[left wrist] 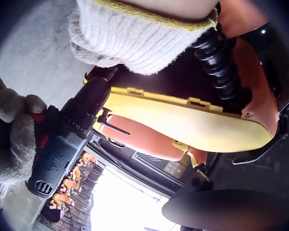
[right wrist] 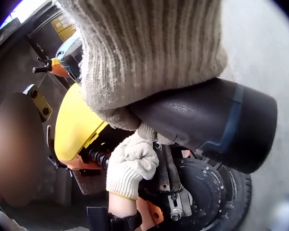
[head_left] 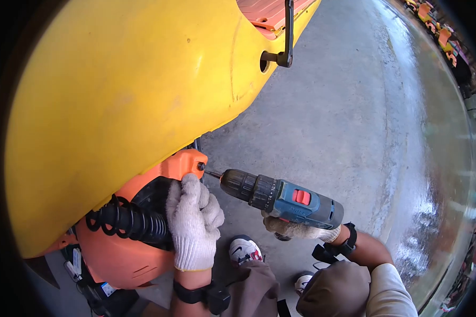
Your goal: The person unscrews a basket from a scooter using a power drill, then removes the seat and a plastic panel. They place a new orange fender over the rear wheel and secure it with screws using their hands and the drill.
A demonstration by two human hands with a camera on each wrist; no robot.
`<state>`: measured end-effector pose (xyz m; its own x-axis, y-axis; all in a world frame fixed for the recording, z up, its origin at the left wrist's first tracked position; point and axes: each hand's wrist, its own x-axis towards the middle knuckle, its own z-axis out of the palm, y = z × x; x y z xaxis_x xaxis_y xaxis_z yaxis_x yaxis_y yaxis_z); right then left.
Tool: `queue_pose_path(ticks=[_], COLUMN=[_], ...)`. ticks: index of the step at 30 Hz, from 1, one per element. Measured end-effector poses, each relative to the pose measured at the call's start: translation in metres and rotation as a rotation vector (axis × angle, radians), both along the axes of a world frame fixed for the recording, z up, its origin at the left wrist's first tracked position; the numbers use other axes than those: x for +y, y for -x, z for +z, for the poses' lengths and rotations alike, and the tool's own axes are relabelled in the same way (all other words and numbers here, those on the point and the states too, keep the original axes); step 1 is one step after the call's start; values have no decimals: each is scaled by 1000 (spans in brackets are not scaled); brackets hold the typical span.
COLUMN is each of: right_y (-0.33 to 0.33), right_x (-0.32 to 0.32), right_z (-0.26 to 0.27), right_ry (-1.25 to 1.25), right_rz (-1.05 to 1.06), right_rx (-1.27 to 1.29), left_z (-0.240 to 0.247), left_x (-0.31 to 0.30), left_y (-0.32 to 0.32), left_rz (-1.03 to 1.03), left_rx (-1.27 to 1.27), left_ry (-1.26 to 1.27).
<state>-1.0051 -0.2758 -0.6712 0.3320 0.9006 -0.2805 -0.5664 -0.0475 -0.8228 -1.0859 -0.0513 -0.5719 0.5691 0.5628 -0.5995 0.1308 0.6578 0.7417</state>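
My right hand [head_left: 296, 227], in a knitted work glove, grips the handle of a blue and black cordless drill [head_left: 301, 203]. The drill lies almost level, its bit pointing left at a dark bolt head [head_left: 201, 166] in the end of an orange fender [head_left: 182, 162]. The tip of the bit is close by the bolt. My gloved left hand [head_left: 193, 227] holds the fender end from just below the bolt, fingers curled; their far side is hidden. Beside this hand is a black coil spring shock absorber [head_left: 129, 219]. In the left wrist view the drill chuck [left wrist: 89, 101] points up toward the glove.
A large yellow body panel [head_left: 127, 79] overhangs the work, with a black crank arm [head_left: 285, 37] sticking out at its far end. A black wheel [right wrist: 202, 187] stands below the fender in the right wrist view. Concrete floor [head_left: 322, 105] stretches off to the right.
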Motion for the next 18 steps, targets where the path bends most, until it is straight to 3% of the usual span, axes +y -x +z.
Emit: queue_pose_path(ticks=[3,9,12,18], right_y=[5,5,6,11], right_x=[10,11,6,14], right_z=[9,4,-12,-7], right_ry=[51,31,22,-50], right_rz=[-65,-62,-20,-110], right_rx=[-367,-244,-451,-126], left_z=[2,-3,-5,-1], left_x=[-3,-3,-2,-5], left_y=[-3,1,1,0], left_rz=[32,24,28,24], left_rx=[-5,-43,-50,-44], left_ry=[-5,-9,-11,-24])
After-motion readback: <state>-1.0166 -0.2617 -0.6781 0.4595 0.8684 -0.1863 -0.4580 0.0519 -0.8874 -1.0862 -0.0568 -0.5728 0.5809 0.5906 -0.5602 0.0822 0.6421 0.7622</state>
